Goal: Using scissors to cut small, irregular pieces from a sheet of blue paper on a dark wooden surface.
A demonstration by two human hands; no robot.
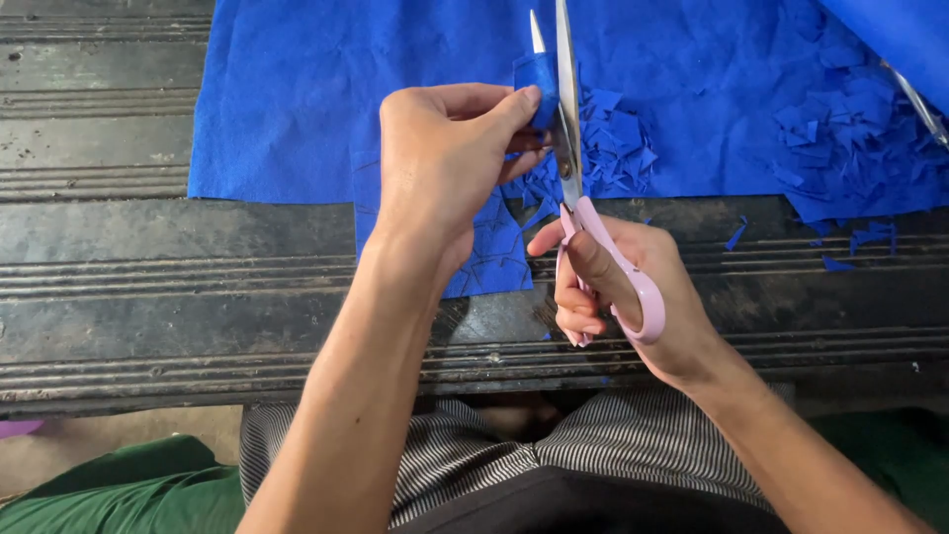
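Note:
My left hand (445, 163) pinches a small piece of blue fabric (539, 84) between thumb and fingers, lifted above the bench. My right hand (618, 287) grips pink-handled scissors (583, 213), whose metal blades point away from me and are parted around the held piece. Under both hands lies a strip of blue fabric with drawn outlines (489, 252). Just beyond the blades sits a pile of small blue cut pieces (613, 143).
A large blue fabric sheet (297, 99) covers the far part of the dark grooved wooden bench (148, 277). More blue scraps (840, 129) lie at the right, near a metal tool tip (919, 104). My striped-clad lap (474, 465) is below the bench edge.

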